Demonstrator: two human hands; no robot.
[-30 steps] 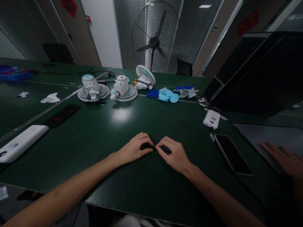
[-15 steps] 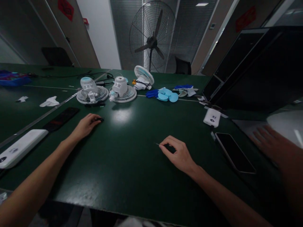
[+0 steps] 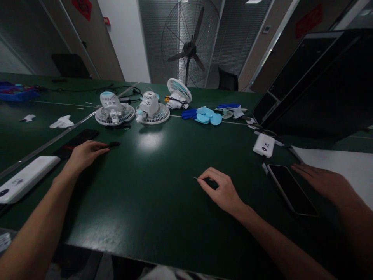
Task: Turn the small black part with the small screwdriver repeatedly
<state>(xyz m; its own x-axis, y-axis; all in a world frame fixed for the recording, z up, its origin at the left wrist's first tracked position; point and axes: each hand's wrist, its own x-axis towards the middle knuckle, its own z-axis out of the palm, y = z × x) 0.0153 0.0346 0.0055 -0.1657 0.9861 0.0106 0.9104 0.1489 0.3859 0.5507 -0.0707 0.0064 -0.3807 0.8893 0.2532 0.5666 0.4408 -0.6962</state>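
My right hand (image 3: 221, 189) is over the green table, thumb and forefinger pinched on a thin needle-like piece (image 3: 194, 177) that sticks out to the left. Further left, my left hand (image 3: 86, 154) has its fingers closed at the end of a small black object (image 3: 114, 144), whose exact kind I cannot make out. A dark phone-like slab (image 3: 78, 140) lies just behind that hand, partly covered by it. Beside my left wrist is a white power bank (image 3: 32, 177).
Two white fans (image 3: 115, 112) rest face down at the back, near a tilted third fan (image 3: 178, 95). Light-blue fan blades (image 3: 208, 115) lie on blue gloves. On the right are a small white device (image 3: 264, 145), a phone (image 3: 291, 190) and another person's hand (image 3: 323, 181).
My left hand left the right hand's fingertips, went left to the small black object and drew it further left. My right hand stayed nearly still. The other person's hand shifted toward the phone.
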